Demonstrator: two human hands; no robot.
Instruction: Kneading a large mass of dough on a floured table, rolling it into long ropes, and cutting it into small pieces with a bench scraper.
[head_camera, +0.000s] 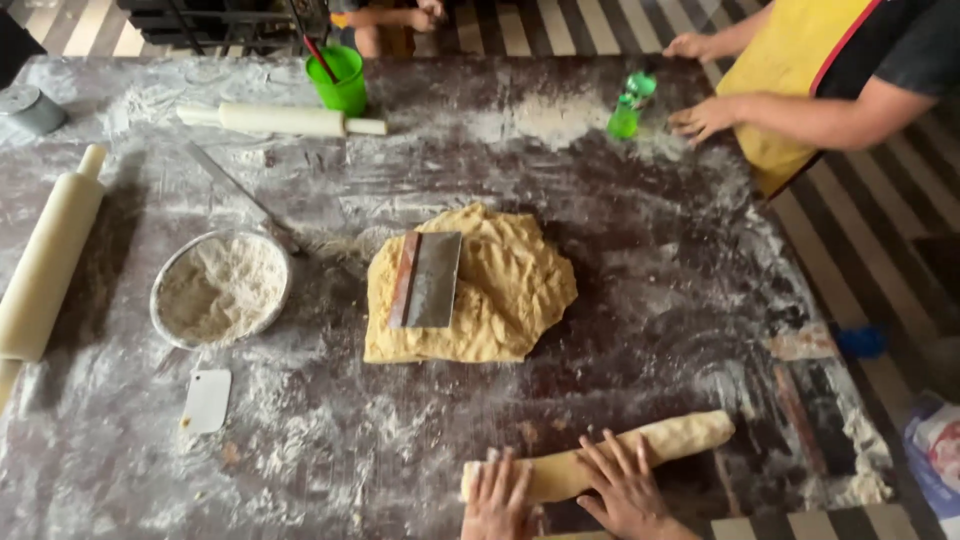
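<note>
We had both palms flat — left hand (497, 497), right hand (627, 488), fingers spread, clamping nothing — pressing the dough log (640, 450) at the counter's (640, 260) near edge to roll it evenly.

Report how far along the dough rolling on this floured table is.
Done: one piece is already shaped into a dough log, lying near the table edge. In hand: the left hand and right hand press flat on that log. Left: the big dough mass sits uncut mid-table, with a bench scraper resting on top. A bowl of flour stands beside it.
</note>
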